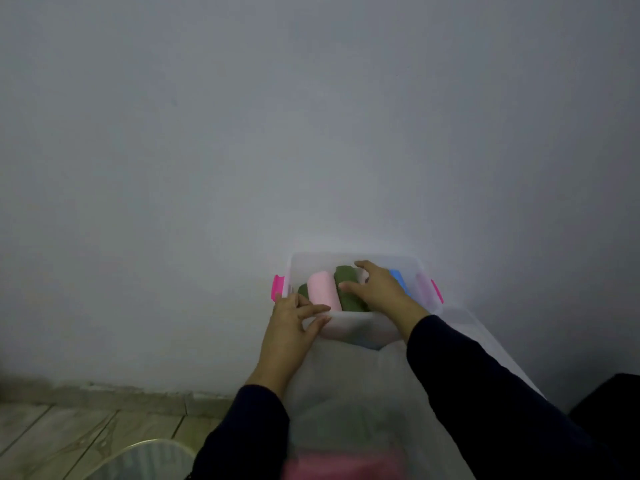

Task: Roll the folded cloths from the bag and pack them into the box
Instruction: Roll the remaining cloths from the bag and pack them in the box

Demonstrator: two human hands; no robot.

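Tucking a green roll into the box

My right hand (375, 289) presses the green roll (348, 289) open-fingered; left hand (294, 318) pinches the box (356, 327) rim. Pushing hard may unroll the pink roll (323, 291) beside it.

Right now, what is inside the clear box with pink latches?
Inside the box lie rolled cloths: a pink roll, two green rolls and a blue one. The right hand covers whatever lies beneath it.
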